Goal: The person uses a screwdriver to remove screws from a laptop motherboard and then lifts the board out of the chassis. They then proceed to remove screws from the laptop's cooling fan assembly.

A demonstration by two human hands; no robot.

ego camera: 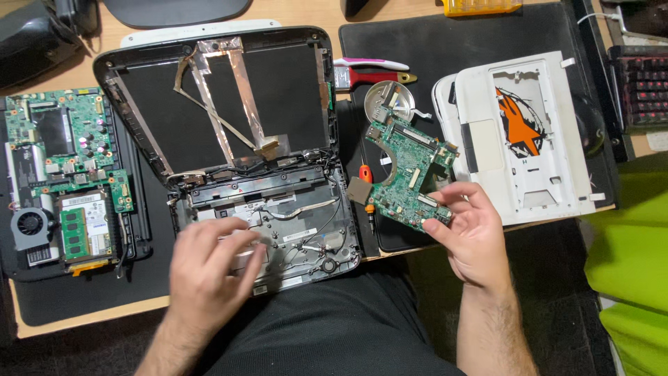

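Right hand (467, 233) grasps the green circuit board (410, 174), lifted out; left hand (209, 268), released, rests on the open laptop chassis (292, 223); refitting it calls for careful alignment.

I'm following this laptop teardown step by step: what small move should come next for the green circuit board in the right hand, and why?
Probably lower the green circuit board toward the open grey laptop base. The right hand holds it lifted by its near edge, above the black mat, while the left hand rests on the base's front, seemingly steadying it.
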